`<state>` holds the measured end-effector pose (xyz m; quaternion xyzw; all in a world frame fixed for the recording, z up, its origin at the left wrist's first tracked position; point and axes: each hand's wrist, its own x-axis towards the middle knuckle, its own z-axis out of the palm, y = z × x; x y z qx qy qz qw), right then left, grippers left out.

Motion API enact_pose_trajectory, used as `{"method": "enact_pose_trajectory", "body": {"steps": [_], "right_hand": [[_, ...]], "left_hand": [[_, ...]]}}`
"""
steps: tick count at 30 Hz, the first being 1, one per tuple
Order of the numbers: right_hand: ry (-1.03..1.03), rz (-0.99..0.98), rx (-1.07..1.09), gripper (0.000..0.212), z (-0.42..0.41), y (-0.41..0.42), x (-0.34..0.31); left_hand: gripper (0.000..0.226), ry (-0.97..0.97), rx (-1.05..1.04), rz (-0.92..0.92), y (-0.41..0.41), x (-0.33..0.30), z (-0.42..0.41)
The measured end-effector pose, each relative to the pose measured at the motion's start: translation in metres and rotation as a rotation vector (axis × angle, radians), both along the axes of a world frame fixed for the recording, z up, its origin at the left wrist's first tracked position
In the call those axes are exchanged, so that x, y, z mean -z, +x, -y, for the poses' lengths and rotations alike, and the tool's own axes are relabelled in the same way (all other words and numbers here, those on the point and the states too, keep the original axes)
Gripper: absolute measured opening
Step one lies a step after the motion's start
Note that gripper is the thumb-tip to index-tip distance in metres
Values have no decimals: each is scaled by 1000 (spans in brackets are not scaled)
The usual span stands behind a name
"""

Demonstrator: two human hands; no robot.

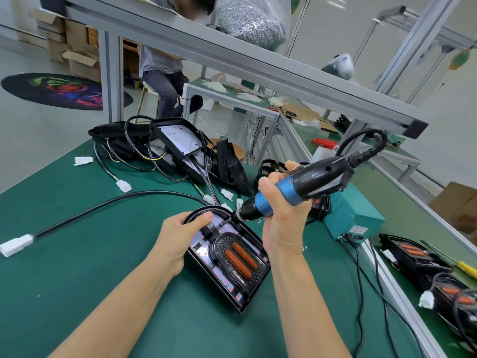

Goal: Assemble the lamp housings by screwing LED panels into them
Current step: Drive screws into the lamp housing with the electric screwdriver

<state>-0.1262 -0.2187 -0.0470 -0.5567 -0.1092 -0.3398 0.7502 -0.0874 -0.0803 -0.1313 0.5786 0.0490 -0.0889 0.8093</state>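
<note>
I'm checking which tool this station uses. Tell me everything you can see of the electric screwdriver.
The electric screwdriver has a blue metallic-looking middle section, a black rear body and a black nose. A black cable with a ribbed strain relief loops from its rear end. It is tilted, nose down and left, its tip on the upper part of the lamp housing lying on the green mat. The right hand grips its blue section; the left hand holds the housing's edge.

From my remote station I see two bare forearms entering from the lower edge. No sleeves, gloves, rings or watch are worn on the left hand [178, 233] or the right hand [282, 215]. Fingernails are short.
</note>
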Motion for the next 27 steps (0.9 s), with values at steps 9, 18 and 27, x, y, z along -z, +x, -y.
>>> {"method": "enact_pose_trajectory", "body": {"steps": [9,18,27], "right_hand": [[164,-17,132,50,9,-6,-3],[52,86,406,45,60,-33,-22],[42,-48,583,35,139,-77,-14]], "left_hand": [[10,-28,23,-23,0,2,-1],[17,-33,67,-60,4,6,-6],[4,272,0,57,11,10,-15]]}}
